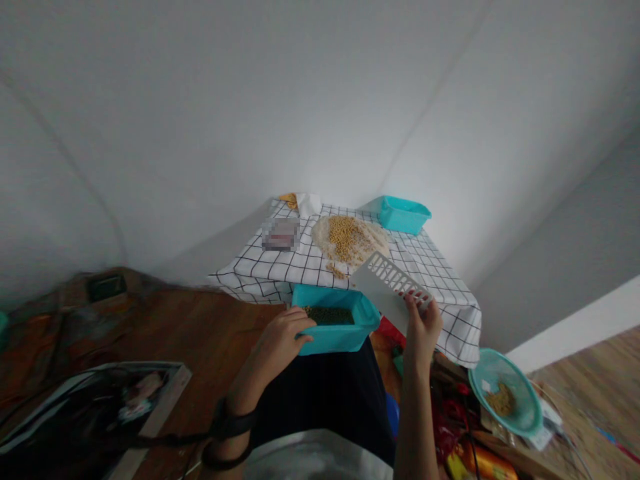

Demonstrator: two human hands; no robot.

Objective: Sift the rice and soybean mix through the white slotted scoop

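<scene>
My left hand (286,335) grips the left end of a turquoise plastic bin (330,340), thumb outside and fingers over the rim. Small dark green beans (333,316) with a few yellow ones cover the bin's bottom. The bin is just below the table's front edge, over my lap. In my right hand (423,321) is a flat light grey plastic sheet (384,297) with a row of slots along one side. It is tilted, its far corner close to the table edge and the bin's right end. Yellow beans (343,235) lie heaped on a pale grainy pile (367,243) behind it.
A checked cloth (310,268) covers the table against the wall. On it are a second turquoise bin (404,216), a blurred-out packet (281,235) and a white cloth (309,205). A teal basket (525,380) stands low at right; an open case (100,413) lies at left.
</scene>
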